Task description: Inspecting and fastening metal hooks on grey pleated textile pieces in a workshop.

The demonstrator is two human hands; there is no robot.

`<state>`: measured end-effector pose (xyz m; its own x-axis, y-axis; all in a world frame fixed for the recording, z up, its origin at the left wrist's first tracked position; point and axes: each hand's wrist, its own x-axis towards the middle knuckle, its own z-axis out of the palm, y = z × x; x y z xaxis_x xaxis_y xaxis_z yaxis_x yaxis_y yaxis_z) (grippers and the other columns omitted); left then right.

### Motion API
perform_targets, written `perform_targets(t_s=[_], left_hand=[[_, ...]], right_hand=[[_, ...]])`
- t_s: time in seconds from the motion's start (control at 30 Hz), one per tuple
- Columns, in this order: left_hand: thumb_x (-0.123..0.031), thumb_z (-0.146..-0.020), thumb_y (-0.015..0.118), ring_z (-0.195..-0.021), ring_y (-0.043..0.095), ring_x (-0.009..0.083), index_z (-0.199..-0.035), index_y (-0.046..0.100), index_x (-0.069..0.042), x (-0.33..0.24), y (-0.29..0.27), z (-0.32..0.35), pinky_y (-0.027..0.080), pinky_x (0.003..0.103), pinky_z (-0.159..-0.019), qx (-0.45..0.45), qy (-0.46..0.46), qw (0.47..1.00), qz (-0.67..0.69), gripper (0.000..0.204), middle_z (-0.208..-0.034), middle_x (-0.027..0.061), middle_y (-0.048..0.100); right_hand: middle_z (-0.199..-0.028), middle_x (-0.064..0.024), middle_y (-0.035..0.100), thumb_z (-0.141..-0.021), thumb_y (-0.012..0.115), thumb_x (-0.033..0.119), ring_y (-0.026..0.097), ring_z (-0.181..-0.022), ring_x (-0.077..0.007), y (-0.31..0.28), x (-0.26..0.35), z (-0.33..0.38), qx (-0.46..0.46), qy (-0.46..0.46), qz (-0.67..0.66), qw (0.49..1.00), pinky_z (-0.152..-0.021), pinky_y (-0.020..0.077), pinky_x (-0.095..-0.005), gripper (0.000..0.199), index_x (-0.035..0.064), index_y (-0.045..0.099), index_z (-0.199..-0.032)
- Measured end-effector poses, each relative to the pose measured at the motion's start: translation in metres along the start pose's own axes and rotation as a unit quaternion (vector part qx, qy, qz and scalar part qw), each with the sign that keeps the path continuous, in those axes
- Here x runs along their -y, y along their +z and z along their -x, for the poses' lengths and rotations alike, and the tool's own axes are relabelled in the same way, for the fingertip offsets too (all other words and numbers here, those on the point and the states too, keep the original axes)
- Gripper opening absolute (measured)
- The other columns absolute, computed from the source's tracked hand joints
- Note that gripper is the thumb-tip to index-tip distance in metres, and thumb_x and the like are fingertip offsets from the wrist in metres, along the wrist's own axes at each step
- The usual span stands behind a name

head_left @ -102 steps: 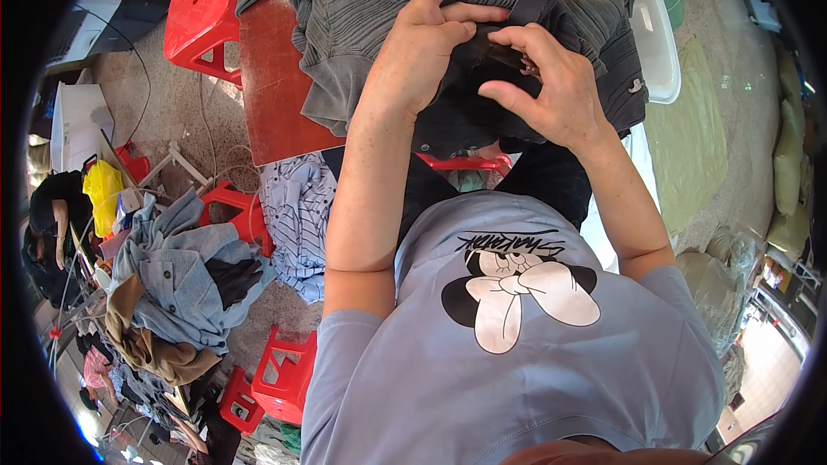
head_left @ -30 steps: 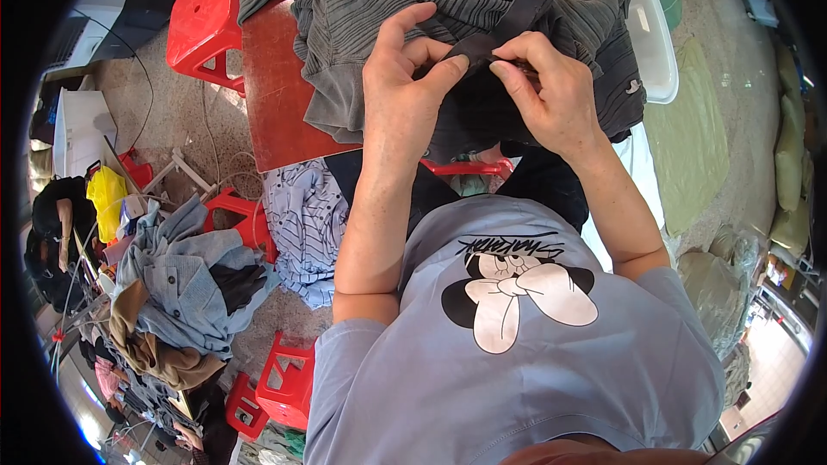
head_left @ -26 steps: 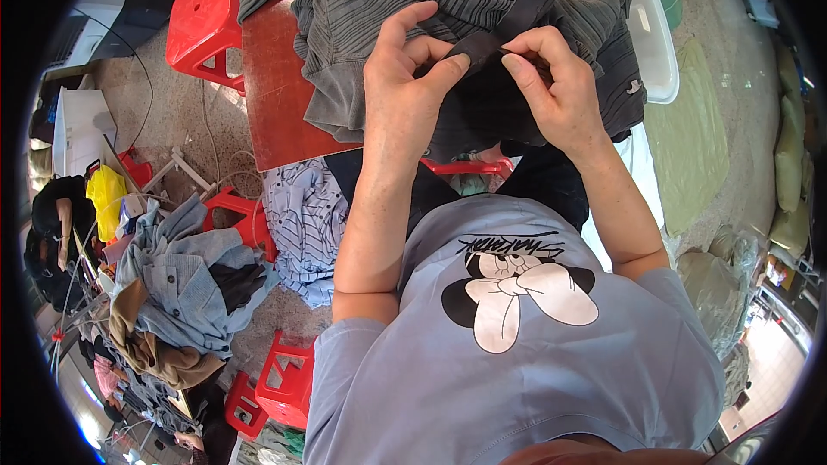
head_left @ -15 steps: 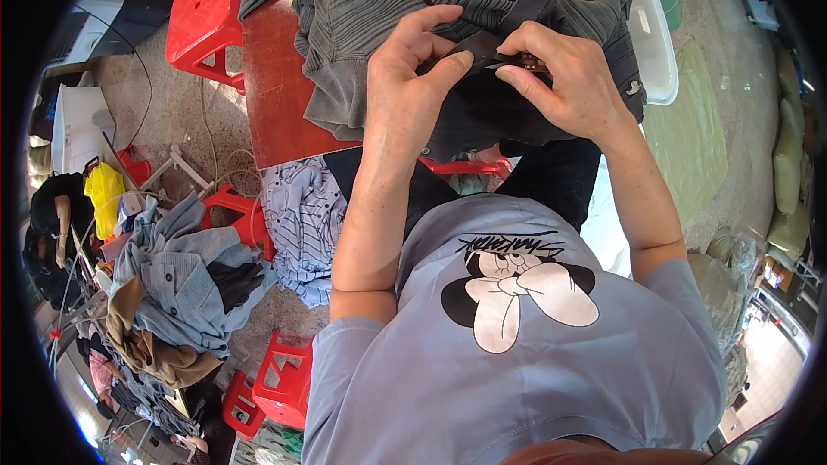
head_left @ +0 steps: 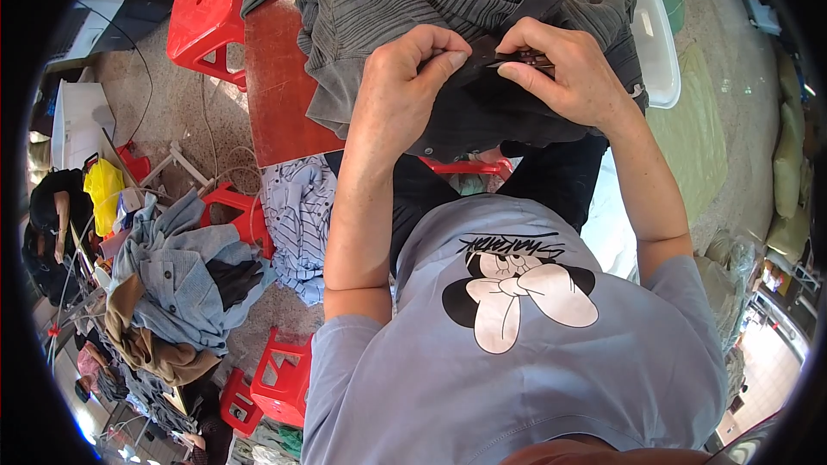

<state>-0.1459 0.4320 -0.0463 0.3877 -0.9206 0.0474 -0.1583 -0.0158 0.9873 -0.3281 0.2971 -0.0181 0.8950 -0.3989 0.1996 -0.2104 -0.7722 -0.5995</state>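
Note:
A black garment [head_left: 500,112] lies over my lap and the table edge, under my hands. My left hand [head_left: 409,77] is closed, thumb and forefinger pinching the edge of the black cloth. To its right my right hand [head_left: 564,73] is closed around small dark thread snips [head_left: 536,58], mostly hidden by the fingers. The thin tips point left toward the pinched cloth. A black strip of the garment [head_left: 538,2] stretches up behind the right hand. Beyond both hands rests a heap of grey-green ribbed clothing [head_left: 370,9].
A red-brown tabletop [head_left: 289,95] supports the heap, with a white plastic tub [head_left: 662,43] on the right. Red plastic stools [head_left: 207,4] stand at left. A striped shirt [head_left: 297,215] and a pile of denim and brown clothes [head_left: 177,267] lie left of me.
My left hand has shifted slightly down and left, and its fingers have curled in from a more spread pose. The right hand stays nearly in place with the snips.

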Motion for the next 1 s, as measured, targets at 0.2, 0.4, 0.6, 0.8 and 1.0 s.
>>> perform_targets(t_s=[0.2,0.4,0.6,0.8,1.0], left_hand=[[-0.005,-0.095,0.067,-0.070,0.057,0.0083,-0.100,0.068,0.003,0.002,0.000,-0.001,0.046,0.025,-0.064,0.009,0.023,1.000,-0.017,0.010,-0.075,0.0036,0.066],[-0.005,-0.097,0.065,-0.073,0.055,0.0058,-0.102,0.068,0.002,0.004,-0.001,-0.001,0.044,0.022,-0.066,0.014,-0.009,0.997,0.079,0.009,-0.079,-0.0004,0.065],[-0.003,-0.095,0.065,-0.075,0.055,0.0052,-0.109,0.071,0.001,0.008,-0.006,-0.001,0.045,0.021,-0.068,0.049,-0.010,0.997,0.063,0.015,-0.079,-0.0018,0.064],[0.004,-0.093,0.066,-0.087,0.062,0.0058,-0.115,0.072,0.002,0.004,-0.018,-0.002,0.049,0.020,-0.080,0.121,-0.030,0.989,0.084,0.023,-0.094,0.0002,0.069],[-0.002,-0.090,0.069,-0.081,0.065,0.0098,-0.107,0.074,0.002,0.000,-0.014,-0.002,0.052,0.025,-0.075,0.083,-0.022,0.996,-0.008,0.018,-0.088,0.0067,0.074]], right_hand=[[-0.084,-0.0090,0.069,-0.091,0.071,0.025,0.068,-0.074,-0.0283,0.002,0.001,-0.003,0.015,-0.006,0.001,1.000,-0.066,0.0520,-0.0370,0.020,0.0070,0.065,-0.098],[-0.084,-0.0084,0.069,-0.090,0.073,0.023,0.068,-0.074,-0.0271,0.004,0.003,-0.003,0.008,-0.029,-0.020,0.999,-0.066,0.0526,-0.0358,0.020,0.0062,0.066,-0.098],[-0.085,-0.0080,0.069,-0.090,0.073,0.022,0.068,-0.074,-0.0263,0.003,0.002,-0.001,0.019,-0.013,-0.026,0.999,-0.067,0.0528,-0.0352,0.019,0.0065,0.067,-0.097],[-0.084,-0.0080,0.069,-0.089,0.074,0.022,0.068,-0.073,-0.0258,0.005,0.000,-0.002,0.015,-0.031,-0.037,0.999,-0.066,0.0522,-0.0351,0.020,0.0064,0.066,-0.097],[-0.084,-0.0077,0.069,-0.088,0.074,0.023,0.068,-0.073,-0.0249,0.007,-0.003,-0.001,0.039,-0.004,-0.053,0.998,-0.066,0.0522,-0.0352,0.021,0.0066,0.066,-0.097]])
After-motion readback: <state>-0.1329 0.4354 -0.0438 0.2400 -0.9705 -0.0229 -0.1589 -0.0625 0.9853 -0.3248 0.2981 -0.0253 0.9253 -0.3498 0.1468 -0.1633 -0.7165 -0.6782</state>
